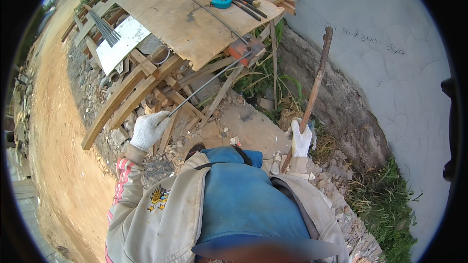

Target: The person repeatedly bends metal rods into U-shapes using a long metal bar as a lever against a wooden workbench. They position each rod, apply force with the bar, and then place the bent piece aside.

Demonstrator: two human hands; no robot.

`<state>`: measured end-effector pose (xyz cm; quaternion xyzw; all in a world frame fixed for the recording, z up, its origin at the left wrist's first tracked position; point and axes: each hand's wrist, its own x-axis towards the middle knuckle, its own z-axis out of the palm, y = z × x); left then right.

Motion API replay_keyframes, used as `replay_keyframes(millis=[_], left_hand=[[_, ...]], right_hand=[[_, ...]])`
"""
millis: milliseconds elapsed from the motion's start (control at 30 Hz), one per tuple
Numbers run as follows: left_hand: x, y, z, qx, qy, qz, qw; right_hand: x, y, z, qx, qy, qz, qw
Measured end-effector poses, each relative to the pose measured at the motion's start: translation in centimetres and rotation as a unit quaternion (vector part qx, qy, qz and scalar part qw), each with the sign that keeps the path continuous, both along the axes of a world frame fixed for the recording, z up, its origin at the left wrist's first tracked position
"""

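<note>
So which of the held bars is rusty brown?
The rusty bar in the right grip: it is thicker and clear of the red block. The grey rod in the left grip is thinner and reaches that block.

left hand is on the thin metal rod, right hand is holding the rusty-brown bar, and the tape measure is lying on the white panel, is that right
The tape measure's place is wrong: the head view shows it on the plywood sheet. The left hand is on the thin metal rod, and the right hand is holding the rusty-brown bar.
</note>
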<state>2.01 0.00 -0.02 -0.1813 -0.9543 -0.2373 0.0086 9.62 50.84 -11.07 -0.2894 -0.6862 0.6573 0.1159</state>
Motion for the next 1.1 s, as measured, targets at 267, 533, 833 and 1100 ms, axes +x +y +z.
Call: replay_keyframes(millis=[267,533,833,1100], left_hand=[[-0.5,-0.1,-1.1,-0.024,0.047,0.016,0.998],[0.2,0.0,-2.4,0.003,0.064,0.027,0.998],[-1.3,-1.1,-3.0,0.025,0.033,0.038,0.998],[-2.6,-1.8,-2.4,0.042,0.007,0.017,0.999]], right_hand=[[-0.1,-0.2,-0.2,-0.019,0.008,0.007,1.000],[0.2,-1.3,-1.1,0.001,-0.010,0.011,1.000],[-0.3,-3.8,0.8,0.092,-0.029,0.012,0.995],[4.0,-5.7,6.7,0.228,-0.066,0.039,0.971]])
